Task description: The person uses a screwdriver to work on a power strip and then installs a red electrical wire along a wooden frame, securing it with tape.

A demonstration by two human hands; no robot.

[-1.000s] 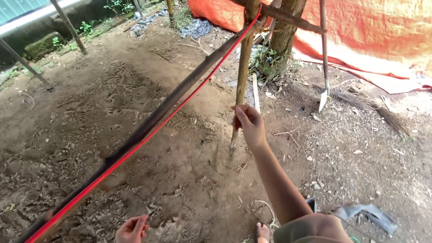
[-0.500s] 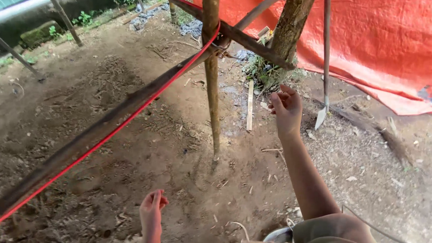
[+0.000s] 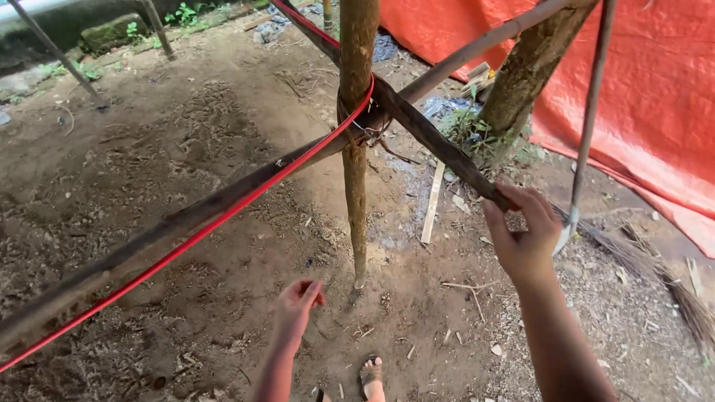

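Right hand (image 3: 525,235) gripping dark slat (image 3: 439,147) end; left hand (image 3: 298,302) loosely curled, empty, below post (image 3: 355,145).

The dark brace's (image 3: 443,154) lower end is hidden inside the right hand (image 3: 525,235); above it, the upright post (image 3: 357,130) runs off the top edge.

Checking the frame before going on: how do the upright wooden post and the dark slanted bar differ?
The upright wooden post stands vertical in the dirt, pale brown and untouched. The dark slanted bar runs diagonally, darker and flatter, with the right hand gripping its lower end. Both meet at the wire lashing.
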